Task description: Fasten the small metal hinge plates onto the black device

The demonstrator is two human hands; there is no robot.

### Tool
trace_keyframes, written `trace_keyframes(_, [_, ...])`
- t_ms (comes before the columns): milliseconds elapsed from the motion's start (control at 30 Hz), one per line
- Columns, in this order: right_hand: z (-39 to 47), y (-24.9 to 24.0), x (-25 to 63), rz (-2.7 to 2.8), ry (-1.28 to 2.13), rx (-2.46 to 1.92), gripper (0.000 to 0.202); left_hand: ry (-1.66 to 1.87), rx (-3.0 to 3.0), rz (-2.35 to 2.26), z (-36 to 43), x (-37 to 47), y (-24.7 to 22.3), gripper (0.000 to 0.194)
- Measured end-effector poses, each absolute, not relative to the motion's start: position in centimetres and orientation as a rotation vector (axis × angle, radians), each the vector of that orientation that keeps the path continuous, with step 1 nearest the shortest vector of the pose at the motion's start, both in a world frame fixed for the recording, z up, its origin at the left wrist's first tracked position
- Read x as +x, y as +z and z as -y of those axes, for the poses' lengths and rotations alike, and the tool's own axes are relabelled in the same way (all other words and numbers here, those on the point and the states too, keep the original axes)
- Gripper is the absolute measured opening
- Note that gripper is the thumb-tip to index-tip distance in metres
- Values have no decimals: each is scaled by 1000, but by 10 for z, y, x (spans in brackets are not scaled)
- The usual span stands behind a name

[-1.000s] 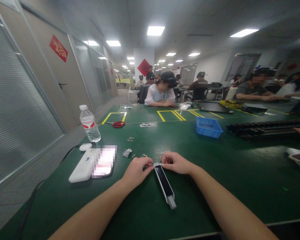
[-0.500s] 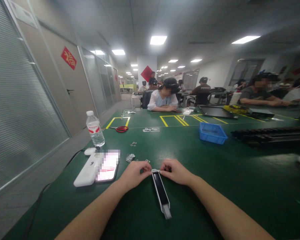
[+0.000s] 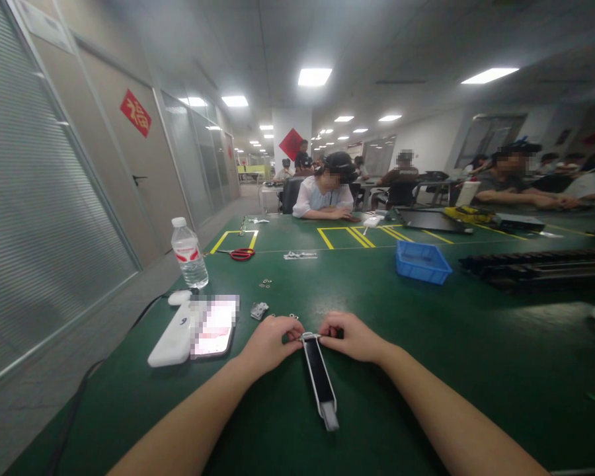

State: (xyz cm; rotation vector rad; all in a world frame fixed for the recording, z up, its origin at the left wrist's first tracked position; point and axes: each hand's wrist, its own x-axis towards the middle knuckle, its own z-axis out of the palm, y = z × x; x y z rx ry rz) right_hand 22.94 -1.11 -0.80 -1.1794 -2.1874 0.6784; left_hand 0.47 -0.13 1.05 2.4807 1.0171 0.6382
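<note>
At a green desk (image 3: 426,344) in a busy workroom, a person's left hand (image 3: 268,340) and right hand (image 3: 350,336) meet at the far end of a long black strip with a pale frame (image 3: 318,375), which lies flat on the mat and points back toward the wearer. Over the last second the strip has barely shifted and both hands have stayed at that same end, with only the fingertips working; the wider scene slid because the head camera tilted, not because the piece moved. Each grip is narrow, thumb and forefinger pinched on the small metal fitting at the strip's end (image 3: 309,337), so the work reads as held at one fine fitting step rather than moved on. Loose small metal parts (image 3: 264,284) lie just beyond the left hand, with a blurred phone (image 3: 213,327) and white case (image 3: 171,340) to the left, a water bottle (image 3: 189,254), red scissors (image 3: 242,254) and a blue bin (image 3: 421,262) farther off. Other workers sit at the far desks.
</note>
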Motion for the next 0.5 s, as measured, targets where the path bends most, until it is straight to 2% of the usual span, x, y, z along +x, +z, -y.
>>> trace_keyframes(100, [10,-9,231,2197,680,-1166,11,632,2490,-1019,-1,2,10,27])
trace_keyframes(300, [10,-8,234,2183,762,-1161,13,564,2515,-1188,-10,-15,19,70])
trace_keyframes(400, [10,-6,234,2192,769,-1159,13,526,2514,-1268,-14,-19,21,75])
trace_keyframes(500, [10,-6,234,2197,764,-1161,13,469,2532,-1266,-13,-18,20,70])
